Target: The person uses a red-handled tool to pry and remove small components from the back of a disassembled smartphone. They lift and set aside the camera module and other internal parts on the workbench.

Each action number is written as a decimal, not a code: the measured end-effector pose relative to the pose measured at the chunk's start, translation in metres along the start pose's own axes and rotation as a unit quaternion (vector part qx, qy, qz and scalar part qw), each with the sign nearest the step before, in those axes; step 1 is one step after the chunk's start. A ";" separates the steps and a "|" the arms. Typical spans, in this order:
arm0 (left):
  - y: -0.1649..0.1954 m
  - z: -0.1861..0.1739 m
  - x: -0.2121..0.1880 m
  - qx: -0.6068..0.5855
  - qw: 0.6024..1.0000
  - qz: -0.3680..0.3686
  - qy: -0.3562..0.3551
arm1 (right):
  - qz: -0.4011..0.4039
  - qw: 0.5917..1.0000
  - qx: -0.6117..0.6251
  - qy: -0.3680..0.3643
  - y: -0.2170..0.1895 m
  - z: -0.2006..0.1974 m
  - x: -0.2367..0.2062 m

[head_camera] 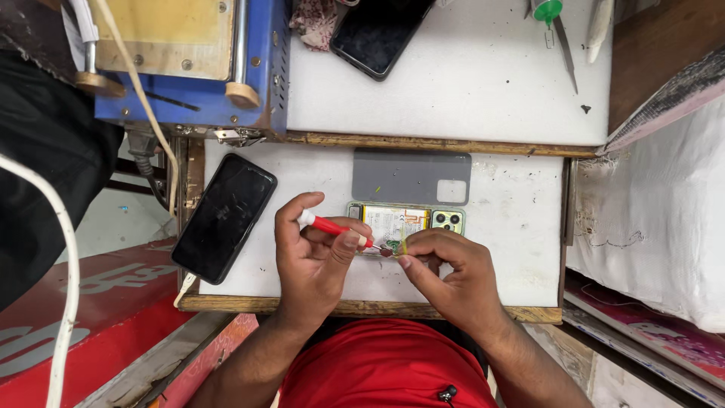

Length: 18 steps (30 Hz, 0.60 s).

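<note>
Red shirt [385, 370] lowest in view. Left hand [313, 261] pinches a red screwdriver [332, 227], tip at the opened phone [406, 223] just beyond both hands; right hand [453, 276] pinches a small part beside it. Slip risk: the tip could gouge the battery, or the loose part could drop off the bench [513, 219].

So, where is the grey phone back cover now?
The flat grey plastic back cover lies on the white board, just beyond the opened phone.

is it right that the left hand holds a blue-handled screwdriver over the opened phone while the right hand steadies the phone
Not quite. In the head view the screwdriver in the left hand has a red handle with a white cap, not blue. The rest stands: its tip is at the opened phone, and the right hand steadies that phone.
</note>
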<state>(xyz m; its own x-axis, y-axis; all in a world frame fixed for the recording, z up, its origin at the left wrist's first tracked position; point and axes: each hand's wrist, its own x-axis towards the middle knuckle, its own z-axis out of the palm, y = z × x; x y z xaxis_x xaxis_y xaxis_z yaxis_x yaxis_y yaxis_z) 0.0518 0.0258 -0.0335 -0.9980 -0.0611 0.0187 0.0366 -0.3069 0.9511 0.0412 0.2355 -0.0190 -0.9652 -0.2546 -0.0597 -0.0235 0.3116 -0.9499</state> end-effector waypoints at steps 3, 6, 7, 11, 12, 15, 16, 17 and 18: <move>0.000 -0.003 0.005 -0.033 0.999 -0.010 0.029 | 0.003 1.000 -0.011 0.003 0.024 -0.003 -0.009; 0.003 -0.009 0.008 -0.063 0.996 -0.020 0.064 | -0.048 0.996 -0.039 0.058 0.053 -0.027 -0.018; 0.004 -0.011 0.008 -0.070 0.994 -0.022 0.077 | -0.028 0.981 -0.118 0.150 0.063 -0.045 -0.016; 0.005 -0.017 0.011 0.068 0.995 0.067 0.039 | 0.017 0.915 -0.234 0.330 0.077 -0.145 -0.019; 0.004 -0.018 0.013 0.109 0.989 0.095 0.016 | 0.026 0.893 -0.284 0.348 0.076 -0.165 -0.020; 0.000 -0.018 0.022 0.247 0.954 0.170 -0.028 | 0.048 0.880 -0.287 0.376 0.079 -0.179 -0.031; -0.002 -0.017 0.027 0.294 0.935 0.193 -0.038 | 0.045 0.880 -0.280 0.381 0.078 -0.177 -0.034; -0.004 -0.015 0.031 0.306 0.931 0.195 -0.047 | 0.023 0.892 -0.269 0.362 0.079 -0.168 -0.035; -0.006 -0.012 0.036 0.318 0.926 0.197 -0.057 | 0.002 0.903 -0.257 0.344 0.081 -0.153 -0.036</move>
<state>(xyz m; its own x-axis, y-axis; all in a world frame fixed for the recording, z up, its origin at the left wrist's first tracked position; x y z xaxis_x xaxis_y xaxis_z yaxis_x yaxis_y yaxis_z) 0.0165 0.0140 -0.0421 -0.9143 0.0624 0.4001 0.3962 0.3418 0.8521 0.0343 0.4098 -0.0467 -0.8950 0.3211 0.3097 0.0334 0.7405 -0.6712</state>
